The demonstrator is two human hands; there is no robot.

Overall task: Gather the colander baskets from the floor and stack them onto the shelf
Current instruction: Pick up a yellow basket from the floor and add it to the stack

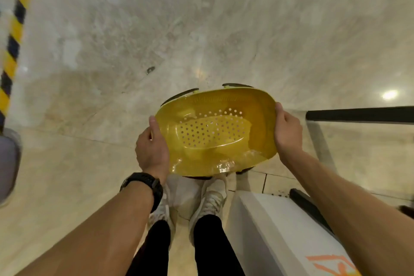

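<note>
- Yellow plastic colander basket (pixel 215 132) is held up off the floor (pixel 201 29), roughly over the white shoes (pixel 212 197).
- Left hand (pixel 152 148) is wrapped round the left rim, thumb on top; right hand (pixel 287 132) is clamped on the right rim the same way.
- Dark handles (pixel 179 96) are seen past the far rim, so more baskets might be nested underneath. Can't be told for sure tbh.
- Pickup looks done and no loose baskets are spotted on the floor. Shelving is left, and no shelf is clearly made out, only a black bar (pixel 358 114).
</note>
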